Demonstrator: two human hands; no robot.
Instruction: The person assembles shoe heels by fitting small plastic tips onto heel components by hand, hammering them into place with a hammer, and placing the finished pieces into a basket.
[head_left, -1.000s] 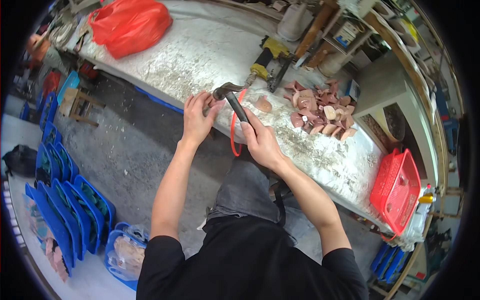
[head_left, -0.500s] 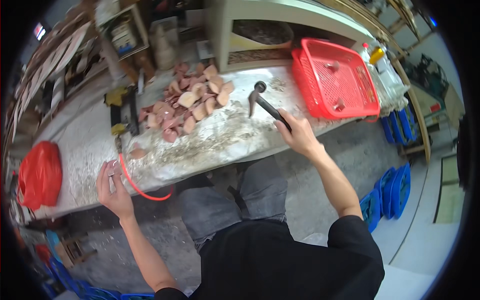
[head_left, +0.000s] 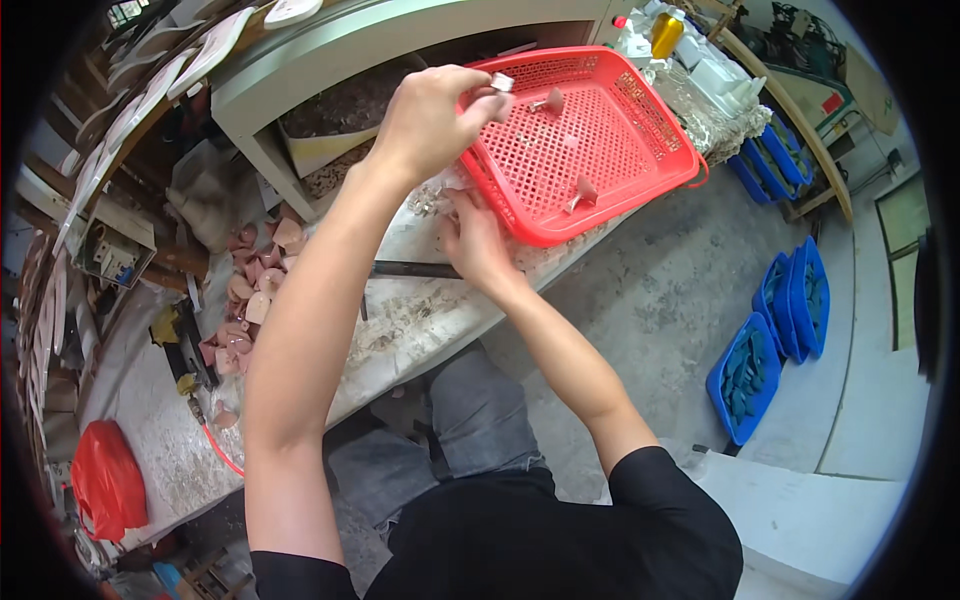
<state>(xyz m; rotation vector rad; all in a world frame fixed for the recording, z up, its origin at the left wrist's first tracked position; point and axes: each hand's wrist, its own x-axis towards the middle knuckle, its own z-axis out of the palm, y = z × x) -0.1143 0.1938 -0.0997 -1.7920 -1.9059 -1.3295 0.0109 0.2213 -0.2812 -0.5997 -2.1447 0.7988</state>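
Note:
My left hand [head_left: 428,115] is raised over the near-left side of a red perforated plastic basket [head_left: 545,235], its thumb and fingers pinching a small pale piece [head_left: 502,82]. Two small pinkish flared pieces, one farther back [head_left: 548,102] and one nearer [head_left: 582,194], lie in the basket. Beside the basket's left wall, my right hand [head_left: 478,240] is low over the bench, thumb apart from the fingers; the fingertips are partly hidden. A hammer [head_left: 415,269] lies on the bench, its dark handle running up to the right hand. My left forearm covers part of the pink pieces [head_left: 262,280].
The dirty white workbench [head_left: 400,320] has a red plastic bag [head_left: 108,480] at its left end and a dark tool with a red hose [head_left: 222,450]. A white shelf frame [head_left: 330,60] stands behind. Blue baskets [head_left: 745,380] sit on the floor at right.
My left hand has swung from the bench's left side up to the red basket with the small piece. The right hand has come down beside the basket, and the hammer now lies on the bench.

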